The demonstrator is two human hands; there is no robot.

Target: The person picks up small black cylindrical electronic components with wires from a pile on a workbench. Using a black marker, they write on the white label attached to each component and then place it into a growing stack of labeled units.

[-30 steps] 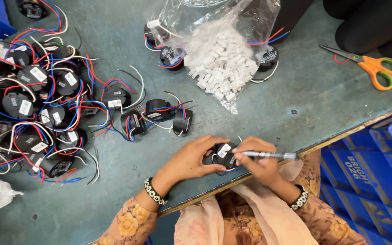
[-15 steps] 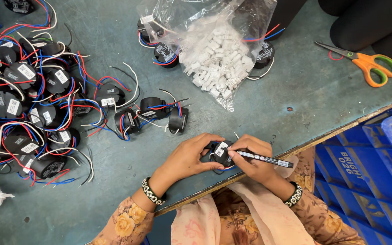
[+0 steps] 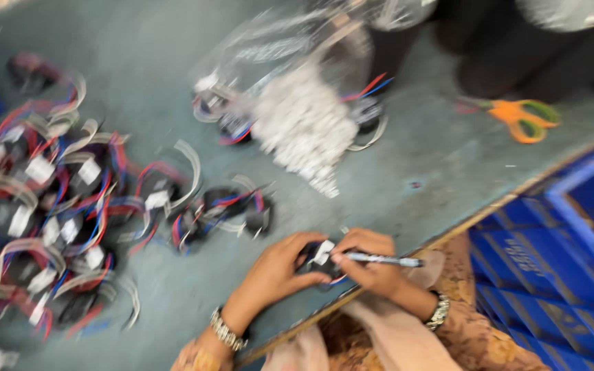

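Nearby, a wired black parts pile [image 3: 49, 220], plastic bag [image 3: 304, 117] and orange scissors [image 3: 524, 118] lie.

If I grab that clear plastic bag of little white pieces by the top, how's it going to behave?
The clear bag looks thin and crinkled, so it would probably go floppy and sag. The white pieces lie heaped and loose, with some trailing toward the table, so they would likely shift and could spill out. Small plastic parts suggest it is fairly light, though blur limits certainty.
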